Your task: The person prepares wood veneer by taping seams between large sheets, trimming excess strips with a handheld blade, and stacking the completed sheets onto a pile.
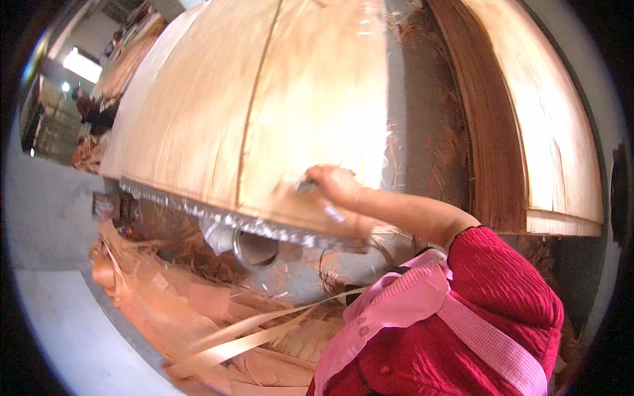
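One small dark object (pixel 306 185) gripped in right hand (pixel 337 185), fingers curled, over the wood sheet (pixel 317 99); could gouge that sheet if pressed unevenly; left hand unseen, cannot tell grip.

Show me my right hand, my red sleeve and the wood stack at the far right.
Right hand (pixel 335 185): head view, back of the hand.
Red sleeve (pixel 505 284): head view, middle of the fabric.
Wood stack (pixel 555 125): head view, its pale top face.
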